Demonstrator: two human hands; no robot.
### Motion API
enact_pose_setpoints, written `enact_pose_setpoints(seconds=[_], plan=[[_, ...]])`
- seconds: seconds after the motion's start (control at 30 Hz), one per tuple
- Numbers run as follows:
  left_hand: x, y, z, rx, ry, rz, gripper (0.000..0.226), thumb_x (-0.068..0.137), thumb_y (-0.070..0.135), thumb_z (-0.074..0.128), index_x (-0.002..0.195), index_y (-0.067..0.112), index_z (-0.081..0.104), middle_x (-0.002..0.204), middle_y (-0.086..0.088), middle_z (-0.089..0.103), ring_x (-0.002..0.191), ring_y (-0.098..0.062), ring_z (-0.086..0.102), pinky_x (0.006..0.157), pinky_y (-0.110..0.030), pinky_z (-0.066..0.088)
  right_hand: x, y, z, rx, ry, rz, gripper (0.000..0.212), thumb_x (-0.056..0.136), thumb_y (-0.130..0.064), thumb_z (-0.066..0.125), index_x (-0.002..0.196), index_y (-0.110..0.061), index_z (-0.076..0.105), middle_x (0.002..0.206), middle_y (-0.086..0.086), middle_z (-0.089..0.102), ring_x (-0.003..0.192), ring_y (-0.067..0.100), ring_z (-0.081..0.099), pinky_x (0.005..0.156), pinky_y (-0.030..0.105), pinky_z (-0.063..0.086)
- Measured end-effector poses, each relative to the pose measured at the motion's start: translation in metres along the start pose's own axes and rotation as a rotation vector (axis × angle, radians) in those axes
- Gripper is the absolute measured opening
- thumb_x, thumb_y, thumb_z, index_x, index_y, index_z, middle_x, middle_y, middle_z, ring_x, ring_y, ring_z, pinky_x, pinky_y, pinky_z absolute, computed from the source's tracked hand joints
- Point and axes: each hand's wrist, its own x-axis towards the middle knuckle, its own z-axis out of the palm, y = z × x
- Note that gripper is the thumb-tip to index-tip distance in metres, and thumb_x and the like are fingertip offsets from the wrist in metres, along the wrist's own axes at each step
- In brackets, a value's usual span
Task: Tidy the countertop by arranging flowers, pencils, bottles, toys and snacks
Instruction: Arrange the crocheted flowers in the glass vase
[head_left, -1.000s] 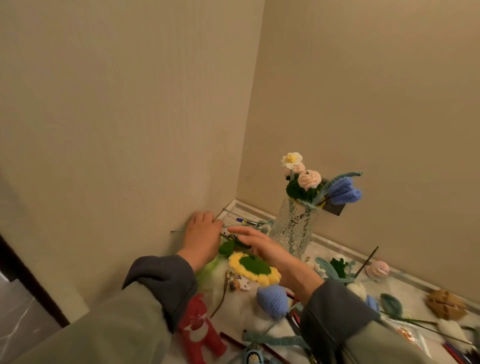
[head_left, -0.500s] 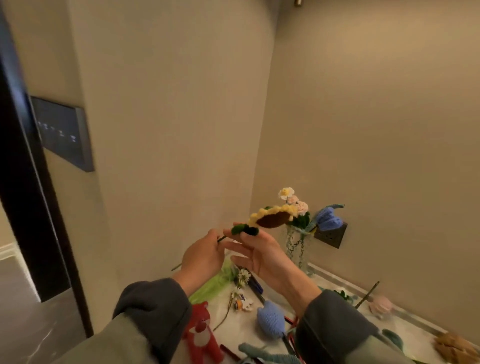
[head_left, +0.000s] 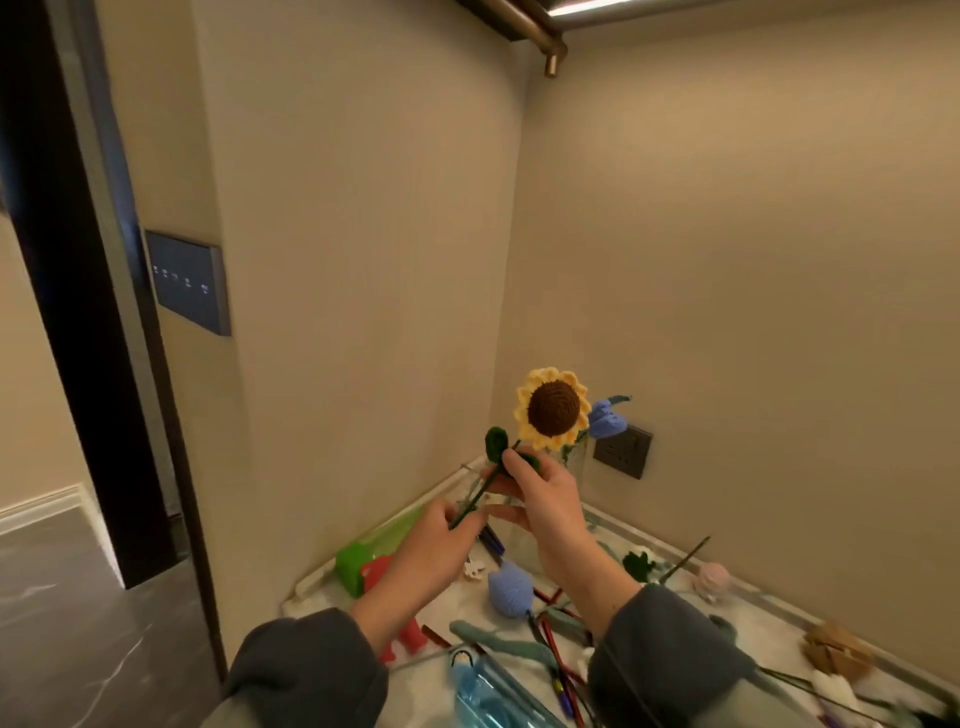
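A crochet sunflower (head_left: 553, 408) with yellow petals and a brown centre stands upright in the air, facing me. My right hand (head_left: 540, 493) pinches its green stem just under the leaves. My left hand (head_left: 431, 545) grips the lower end of the stem. Behind the sunflower, mostly hidden by it and my right hand, stands the glass vase (head_left: 571, 457) with a blue crochet flower (head_left: 605, 421) sticking out. On the countertop (head_left: 769, 623) lie a loose blue crochet flower (head_left: 511, 592), pencils (head_left: 553, 644) and a red toy (head_left: 379, 571).
A green object (head_left: 358, 564) lies by the left wall. A blue transparent case (head_left: 488, 691) sits at the near edge. A pink crochet flower (head_left: 711, 577) and a brown crochet piece (head_left: 836, 649) lie to the right. A wall socket (head_left: 623, 449) sits behind the vase.
Both hands lifted the sunflower off the countertop and turned it from lying flat to upright, its face now toward me. My view tilted up and left.
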Motion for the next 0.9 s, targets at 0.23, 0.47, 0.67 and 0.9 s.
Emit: enact_pose_setpoints(seconds=[0.23, 0.47, 0.67, 0.9], plan=[[-0.02, 0.022, 0.024, -0.268, 0.118, -0.002, 0.033, 0.101, 0.041, 0.027, 0.095, 0.015, 0.046, 0.067, -0.004, 0.053, 0.051, -0.017, 0.057, 0.05, -0.03, 0.049, -0.022, -0.018, -0.038, -0.115, 0.193, -0.141, 0.006, 0.098, -0.019, 0.056, 0.099, -0.021, 0.062, 0.089, 0.011, 0.072, 0.076, 0.018, 0.071, 0.053, 0.025, 0.054], [0.001, 0.054, 0.035, -0.226, 0.189, 0.227, 0.03, 0.102, 0.03, 0.032, 0.082, 0.02, 0.053, 0.079, 0.002, 0.053, 0.074, -0.015, 0.05, 0.063, -0.03, 0.038, -0.004, -0.052, -0.073, -0.203, 0.296, -0.243, 0.008, 0.099, -0.018, 0.054, 0.1, -0.018, 0.062, 0.089, 0.013, 0.072, 0.077, 0.02, 0.071, 0.062, 0.029, 0.059], [0.031, 0.089, 0.037, -0.137, 0.161, 0.404, 0.027, 0.101, 0.037, 0.037, 0.089, 0.03, 0.061, 0.064, 0.009, 0.05, 0.056, -0.007, 0.046, 0.053, -0.029, 0.035, 0.028, -0.083, -0.077, -0.308, 0.396, -0.439, 0.008, 0.098, -0.018, 0.055, 0.091, -0.02, 0.06, 0.082, 0.005, 0.069, 0.068, 0.01, 0.07, 0.058, 0.027, 0.057], [0.08, 0.115, 0.032, -0.145, 0.164, 0.453, 0.033, 0.101, 0.034, 0.038, 0.078, 0.025, 0.06, 0.066, 0.013, 0.051, 0.064, -0.008, 0.049, 0.058, -0.028, 0.036, 0.074, -0.133, -0.067, -0.45, 0.541, -0.694, 0.014, 0.097, -0.025, 0.056, 0.089, -0.036, 0.056, 0.081, -0.005, 0.068, 0.077, 0.017, 0.068, 0.074, 0.049, 0.058]])
